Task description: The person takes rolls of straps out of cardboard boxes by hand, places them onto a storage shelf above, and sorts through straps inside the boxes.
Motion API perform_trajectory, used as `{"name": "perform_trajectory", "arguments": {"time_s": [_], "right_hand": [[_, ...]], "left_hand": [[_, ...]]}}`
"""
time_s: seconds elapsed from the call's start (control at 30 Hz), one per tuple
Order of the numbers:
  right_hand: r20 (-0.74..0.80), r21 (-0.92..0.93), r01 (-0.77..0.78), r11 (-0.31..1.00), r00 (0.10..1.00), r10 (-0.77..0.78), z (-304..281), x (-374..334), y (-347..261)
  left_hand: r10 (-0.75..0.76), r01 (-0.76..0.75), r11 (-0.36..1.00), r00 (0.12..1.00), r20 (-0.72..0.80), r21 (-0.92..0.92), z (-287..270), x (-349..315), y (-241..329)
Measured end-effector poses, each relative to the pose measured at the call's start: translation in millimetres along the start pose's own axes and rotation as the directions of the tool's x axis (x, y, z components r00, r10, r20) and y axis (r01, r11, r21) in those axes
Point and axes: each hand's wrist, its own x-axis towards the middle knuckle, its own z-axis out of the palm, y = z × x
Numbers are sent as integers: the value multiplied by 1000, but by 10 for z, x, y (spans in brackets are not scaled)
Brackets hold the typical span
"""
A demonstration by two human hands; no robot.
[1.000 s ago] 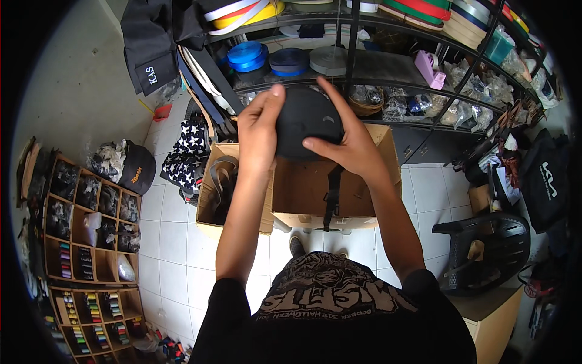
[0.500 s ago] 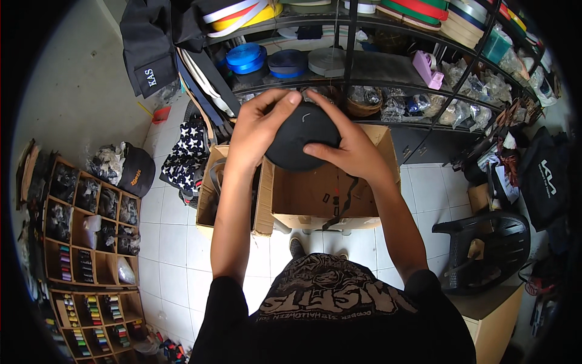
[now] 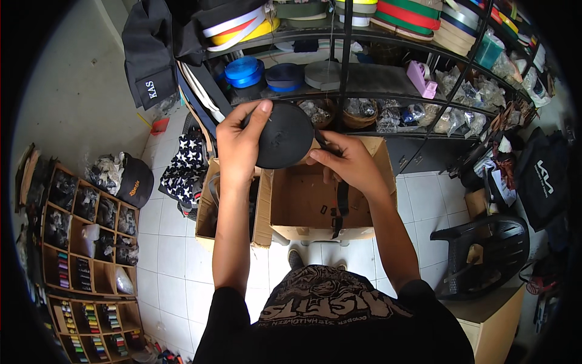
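A large flat roll of black webbing strap (image 3: 284,136) is held up over the cardboard boxes. My left hand (image 3: 242,136) grips its left edge, thumb on the upper face and fingers behind. At its right side my right hand (image 3: 347,159) pinches the strap's loose end between thumb and fingers. Below that hand a length of black strap (image 3: 342,200) hangs down over the open cardboard box (image 3: 303,229). Small black buckles (image 3: 325,210) show in the box near the strap.
A second, narrower cardboard box (image 3: 262,224) stands at the left. Behind are shelves with blue webbing rolls (image 3: 244,71), a grey roll (image 3: 325,75) and a purple tape dispenser (image 3: 421,79). A black plastic chair (image 3: 485,255) is at the right, a wooden thread rack (image 3: 91,242) at the left.
The roll has moved slightly left, in my left hand. My right hand has come off its face, down and right, and now pinches the strap's end at the edge.
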Motion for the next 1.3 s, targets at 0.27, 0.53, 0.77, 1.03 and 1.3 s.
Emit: {"name": "perform_trajectory", "arguments": {"time_s": [0.27,0.53,0.77,1.03,1.3], "right_hand": [[-456,-549,365,752,623,-635,287,4,104],[-473,83,165,983,875,-107,266,47,186],[-97,417,30,908,995,12,153,-7,91],[-100,210,128,969,989,-109,134,21,158],[-404,-275,289,917,831,-384,331,104,134]], "left_hand": [[-142,72,910,979,-143,-408,69,-22,-225],[-79,-1,908,982,-174,-419,140,-50,-191],[-76,-16,899,979,-191,-437,49,-58,-242],[-90,3,912,977,-194,-411,-62,-39,-158],[-50,-74,901,961,-271,-428,-69,-77,40]]}}
